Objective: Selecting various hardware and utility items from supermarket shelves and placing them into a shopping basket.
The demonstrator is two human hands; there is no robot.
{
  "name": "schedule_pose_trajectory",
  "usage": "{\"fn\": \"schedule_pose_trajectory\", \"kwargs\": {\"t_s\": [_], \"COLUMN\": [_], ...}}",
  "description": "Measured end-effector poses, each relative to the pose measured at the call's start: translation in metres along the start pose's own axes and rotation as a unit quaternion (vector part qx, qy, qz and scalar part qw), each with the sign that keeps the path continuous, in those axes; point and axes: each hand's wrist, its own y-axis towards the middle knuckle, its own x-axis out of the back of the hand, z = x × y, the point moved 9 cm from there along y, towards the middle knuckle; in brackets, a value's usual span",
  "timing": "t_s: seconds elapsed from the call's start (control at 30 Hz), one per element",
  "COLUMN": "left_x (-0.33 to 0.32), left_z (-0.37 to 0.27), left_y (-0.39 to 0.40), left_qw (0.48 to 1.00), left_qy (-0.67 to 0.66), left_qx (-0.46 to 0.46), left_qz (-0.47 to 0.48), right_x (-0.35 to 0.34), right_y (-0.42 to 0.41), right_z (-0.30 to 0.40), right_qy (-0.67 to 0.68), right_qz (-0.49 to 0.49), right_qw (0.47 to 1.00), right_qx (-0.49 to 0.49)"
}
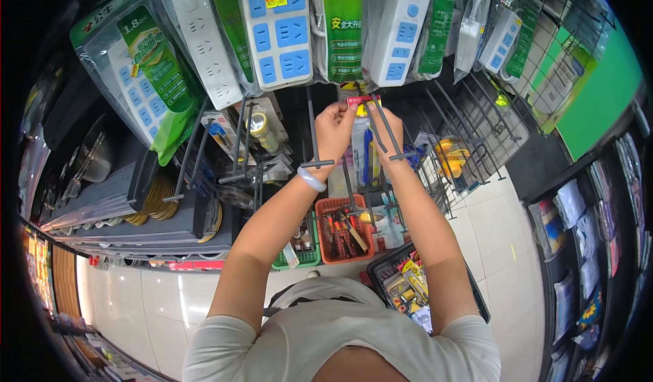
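Both of my hands reach forward among the display hooks. Between them is a carded package (pixel 363 107) with a red and yellow header and a see-through front. My left hand (pixel 334 126) pinches the header's left edge, a pale bangle on its wrist. My right hand (pixel 387 129) is at the header's right edge, partly hidden behind a dark metal display hook (pixel 393 132). Whether the package hangs on a hook cannot be told. Below it, a blue and a yellow long item (pixel 368 150) show through packaging; what they are is unclear.
Packaged power strips (pixel 278 30) hang in a row above. A flashlight (pixel 261 129) hangs at left. Below stand an orange basket (pixel 326 203) of handled tools, a green basket (pixel 317 259) and a black crate (pixel 375 277) of packaged goods. Hook ends (pixel 317 163) jut towards me.
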Motion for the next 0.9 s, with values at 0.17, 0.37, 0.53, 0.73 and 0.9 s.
{"fn": "schedule_pose_trajectory", "kwargs": {"t_s": [0.17,0.37,0.53,0.73,0.9], "left_x": [0.008,0.020,0.018,-0.025,-0.075], "left_z": [0.010,0.012,0.003,0.003,0.041], "left_y": [0.025,0.039,0.032,-0.071,-0.177], "left_qw": [0.997,0.973,0.975,0.977,0.943], "left_qy": [0.045,0.224,0.196,-0.160,-0.116], "left_qx": [-0.028,-0.004,-0.076,0.126,0.210], "left_qz": [-0.048,-0.056,-0.074,0.063,0.229], "right_x": [-0.011,-0.021,0.001,0.084,0.194], "right_y": [0.046,0.041,0.034,-0.049,-0.150], "right_z": [-0.007,0.006,0.003,0.008,-0.058], "right_qy": [0.016,-0.025,-0.203,-0.095,-0.112], "right_qz": [-0.059,-0.099,-0.140,-0.171,-0.259], "right_qw": [0.993,0.972,0.956,0.975,0.959], "right_qx": [0.104,0.214,0.159,0.102,-0.034]}}
